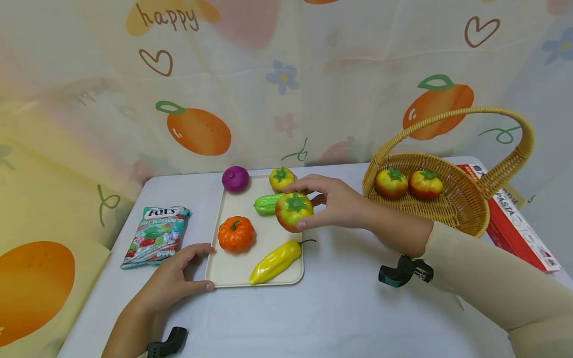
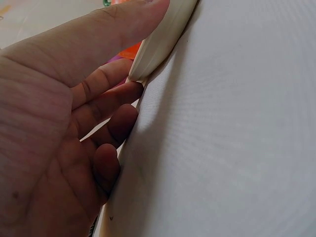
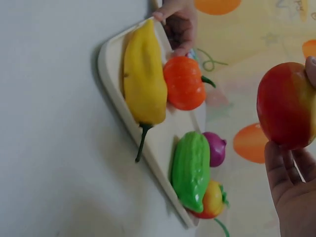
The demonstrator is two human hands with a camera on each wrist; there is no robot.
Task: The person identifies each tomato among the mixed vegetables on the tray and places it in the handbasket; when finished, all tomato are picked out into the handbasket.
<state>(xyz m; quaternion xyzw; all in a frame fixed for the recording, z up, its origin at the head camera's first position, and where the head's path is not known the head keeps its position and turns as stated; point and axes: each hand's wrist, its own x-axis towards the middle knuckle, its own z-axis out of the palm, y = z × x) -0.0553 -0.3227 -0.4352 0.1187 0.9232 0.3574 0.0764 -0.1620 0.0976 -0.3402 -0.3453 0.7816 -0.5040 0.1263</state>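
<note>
My right hand [image 1: 333, 201] holds a red-and-yellow toy tomato [image 1: 294, 212] between thumb and fingers above the right side of a cream tray [image 1: 233, 277]. The tomato's red side [image 3: 284, 106] faces the right wrist view. At the tray's near left corner, my left hand [image 1: 174, 276] grips the edge, with its thumb [image 2: 140, 19] against the rim. On the tray are an orange pumpkin [image 1: 236, 233], a yellow pepper [image 1: 275, 262], a ribbed green cucumber [image 3: 191, 170], another tomato [image 1: 281, 179] and, at the far left corner, a purple onion [image 1: 235, 179]. The held tomato overlaps the cucumber in the head view.
A wicker basket [image 1: 447, 216] with a tall handle stands at the right, holding two more tomatoes [image 1: 408, 184]. A red-and-white pasta box [image 1: 519, 228] lies partly behind it. Left of the tray lies a candy bag [image 1: 157, 236]. A patterned cloth hangs behind the table.
</note>
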